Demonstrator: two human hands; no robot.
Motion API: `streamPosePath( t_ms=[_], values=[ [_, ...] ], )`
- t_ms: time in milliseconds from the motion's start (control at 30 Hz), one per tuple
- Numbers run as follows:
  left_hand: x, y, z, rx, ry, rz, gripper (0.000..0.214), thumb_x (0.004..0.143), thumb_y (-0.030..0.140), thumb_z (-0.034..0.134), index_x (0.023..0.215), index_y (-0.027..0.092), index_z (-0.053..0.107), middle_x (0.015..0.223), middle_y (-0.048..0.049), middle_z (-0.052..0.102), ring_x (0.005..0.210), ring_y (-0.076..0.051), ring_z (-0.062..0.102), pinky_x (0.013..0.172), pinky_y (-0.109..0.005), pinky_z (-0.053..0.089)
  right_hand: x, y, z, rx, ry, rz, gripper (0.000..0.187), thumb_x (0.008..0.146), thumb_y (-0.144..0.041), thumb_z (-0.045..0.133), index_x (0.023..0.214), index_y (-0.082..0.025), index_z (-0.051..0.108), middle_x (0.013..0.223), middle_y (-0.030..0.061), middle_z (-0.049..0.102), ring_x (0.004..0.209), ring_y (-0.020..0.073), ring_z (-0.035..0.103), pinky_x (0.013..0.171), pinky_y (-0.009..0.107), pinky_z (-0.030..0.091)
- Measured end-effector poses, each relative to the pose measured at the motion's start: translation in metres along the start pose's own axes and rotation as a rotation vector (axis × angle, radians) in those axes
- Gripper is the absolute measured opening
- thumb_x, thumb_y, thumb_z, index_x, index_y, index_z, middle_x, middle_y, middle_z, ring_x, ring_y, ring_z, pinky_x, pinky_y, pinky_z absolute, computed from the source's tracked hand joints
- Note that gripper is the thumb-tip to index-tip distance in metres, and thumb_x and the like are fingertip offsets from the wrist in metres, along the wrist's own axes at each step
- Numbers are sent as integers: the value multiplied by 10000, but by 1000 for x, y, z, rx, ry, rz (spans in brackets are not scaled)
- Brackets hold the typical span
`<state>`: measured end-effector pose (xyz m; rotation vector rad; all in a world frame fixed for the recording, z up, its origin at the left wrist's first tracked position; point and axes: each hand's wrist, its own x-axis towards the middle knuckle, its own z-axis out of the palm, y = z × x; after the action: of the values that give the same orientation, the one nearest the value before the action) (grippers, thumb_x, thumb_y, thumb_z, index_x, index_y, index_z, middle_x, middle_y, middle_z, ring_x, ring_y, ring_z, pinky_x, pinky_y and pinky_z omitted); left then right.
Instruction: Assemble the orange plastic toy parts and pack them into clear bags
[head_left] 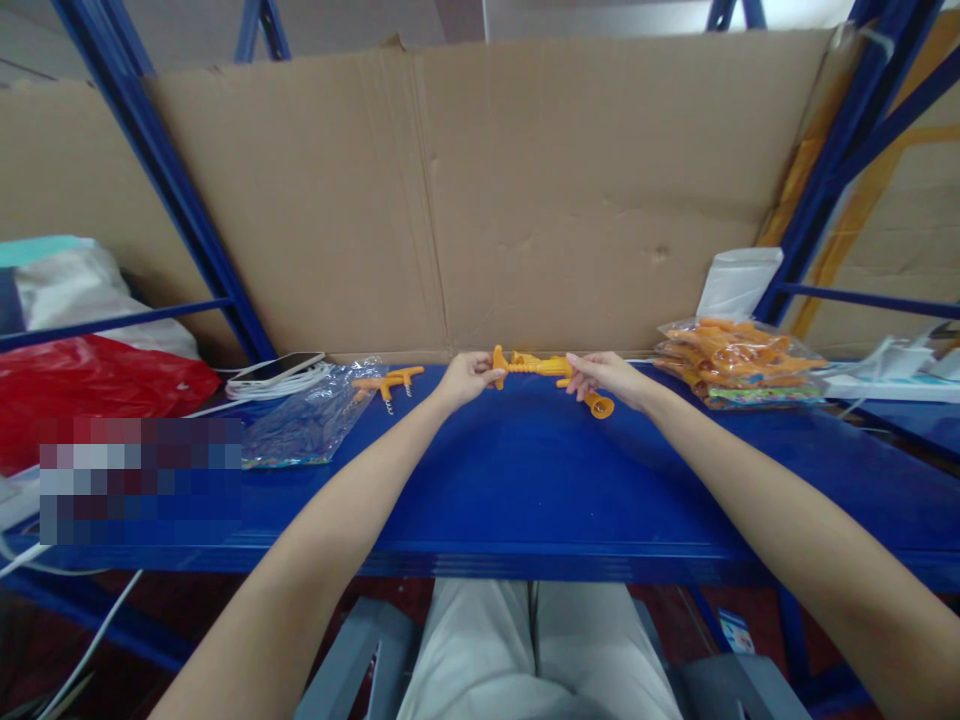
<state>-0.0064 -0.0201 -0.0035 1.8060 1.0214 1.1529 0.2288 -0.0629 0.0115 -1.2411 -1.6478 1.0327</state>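
Observation:
My left hand (pixel 466 380) pinches an orange T-shaped corkscrew handle (pixel 499 366) at the back of the blue table. A ridged yellow-orange piece (pixel 549 367) extends from it towards my right hand (pixel 600 374), which has its fingers closed on that piece's far end. Whether the two parts are joined is too small to tell. Below my right fingers shows an orange flared cup-like part (pixel 600 405), partly hidden by them. To the left lie orange T-handles with metal spirals (pixel 388 386), by a clear plastic bag (pixel 300 425).
A clear bag packed with orange parts (pixel 739 360) sits at the right, in front of a white packet (pixel 739 282). Coiled white cable and a phone (pixel 289 368) lie at the back left. A cardboard sheet (pixel 525 200) walls the back; blue posts (pixel 187 220) flank it.

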Motion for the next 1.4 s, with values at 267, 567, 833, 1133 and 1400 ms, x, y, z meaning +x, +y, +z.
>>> streamPosePath(
  t_ms=[267,567,833,1133,1400],
  values=[
    [-1,0,1,0,19,4,106,702,114,633,807,105,625,676,-19,673,629,-125,629,676,-289,518,-1,-4,2,22,105,-33,216,822,-328,557,932,-144,579,809,56,683,484,69,584,395,153,378],
    [-1,2,2,16,31,-6,62,705,86,610,764,102,623,634,-10,659,593,-119,620,644,-271,513,-4,-5,3,-17,59,-26,141,821,-221,560,773,-109,632,681,57,685,517,69,578,502,165,421],
    [-2,2,1,1,-6,-30,53,700,98,626,753,103,622,623,-15,662,570,-112,616,628,-261,516,-2,-1,2,-19,15,-15,232,837,-266,539,688,-109,622,620,52,668,501,68,561,495,169,391],
    [0,-1,-2,1,-30,-52,36,728,76,602,759,92,610,609,-12,658,553,-99,615,620,-254,515,2,4,-1,0,-43,3,209,822,-297,565,729,-118,622,653,56,674,512,73,558,490,182,369],
    [-1,1,1,30,-28,-13,73,706,104,628,778,89,622,655,-25,675,609,-120,634,666,-284,526,0,3,1,24,-58,16,378,849,-392,497,620,-110,603,571,79,655,466,100,553,508,216,403]
  ],
)
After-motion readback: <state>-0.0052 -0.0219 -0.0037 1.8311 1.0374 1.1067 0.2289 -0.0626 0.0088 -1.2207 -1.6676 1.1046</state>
